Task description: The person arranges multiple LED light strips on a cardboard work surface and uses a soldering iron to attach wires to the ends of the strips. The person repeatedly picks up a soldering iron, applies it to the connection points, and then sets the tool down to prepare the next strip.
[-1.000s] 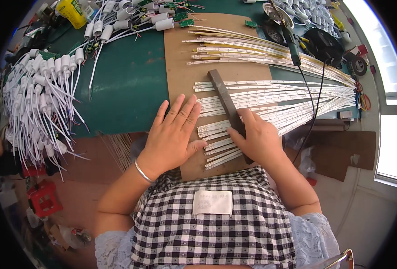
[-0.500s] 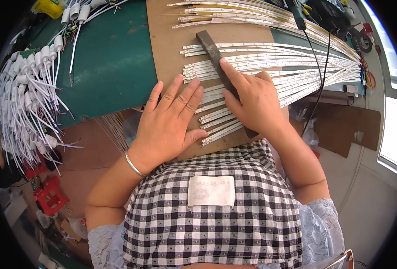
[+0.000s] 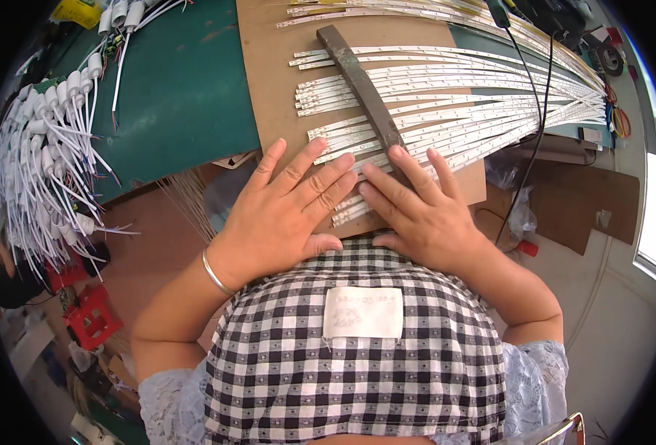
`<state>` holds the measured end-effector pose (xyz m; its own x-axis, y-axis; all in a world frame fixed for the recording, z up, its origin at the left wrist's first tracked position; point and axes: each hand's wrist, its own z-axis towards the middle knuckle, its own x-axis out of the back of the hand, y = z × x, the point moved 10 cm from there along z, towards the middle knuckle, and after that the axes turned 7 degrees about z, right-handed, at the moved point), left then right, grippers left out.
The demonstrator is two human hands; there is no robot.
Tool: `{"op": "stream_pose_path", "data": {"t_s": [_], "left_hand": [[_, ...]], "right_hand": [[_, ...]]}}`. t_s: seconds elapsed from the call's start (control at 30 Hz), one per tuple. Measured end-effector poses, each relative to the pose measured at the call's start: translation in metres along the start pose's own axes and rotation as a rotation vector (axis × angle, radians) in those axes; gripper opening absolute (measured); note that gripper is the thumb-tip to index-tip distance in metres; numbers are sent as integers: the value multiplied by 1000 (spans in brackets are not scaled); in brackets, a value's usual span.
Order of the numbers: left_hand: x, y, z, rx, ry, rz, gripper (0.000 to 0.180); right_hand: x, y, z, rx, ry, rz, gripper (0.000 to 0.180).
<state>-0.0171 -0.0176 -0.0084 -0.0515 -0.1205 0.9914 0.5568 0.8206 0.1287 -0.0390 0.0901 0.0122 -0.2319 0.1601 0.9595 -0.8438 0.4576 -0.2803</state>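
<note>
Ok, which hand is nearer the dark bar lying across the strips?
Right. The right hand has its fingertips at the dark bar's near end; the left hand lies flat just left of it.

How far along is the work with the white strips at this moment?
Done: many white strips lie fanned in rows on the brown board, with a dark bar across them. In hand: left hand and right hand press flat on the nearest strips. Left: the nearest rows look uneven.
</note>
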Motion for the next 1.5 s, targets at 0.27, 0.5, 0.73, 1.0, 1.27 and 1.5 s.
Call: {"op": "stream_pose_path", "data": {"t_s": [0.27,0.5,0.73,1.0,1.27,1.5], "left_hand": [[6,-2,-4,107,20,-76,70],[-1,-9,-14,117,4,-183,76],[-20,-6,-28,79,97,-281,86],[-31,18,-36,73,189,-171,78],[-4,14,-30,77,252,116,70],[16,-22,-8,181,164,-9,59]], "right_hand": [[3,0,-3,-14,6,-12,79],[-2,0,-1,15,-12,-64,66],[-5,1,-5,94,3,-87,70],[-6,-1,-9,86,3,-92,69],[0,1,5,7,0,-156,74],[5,0,8,32,18,-156,72]]}}
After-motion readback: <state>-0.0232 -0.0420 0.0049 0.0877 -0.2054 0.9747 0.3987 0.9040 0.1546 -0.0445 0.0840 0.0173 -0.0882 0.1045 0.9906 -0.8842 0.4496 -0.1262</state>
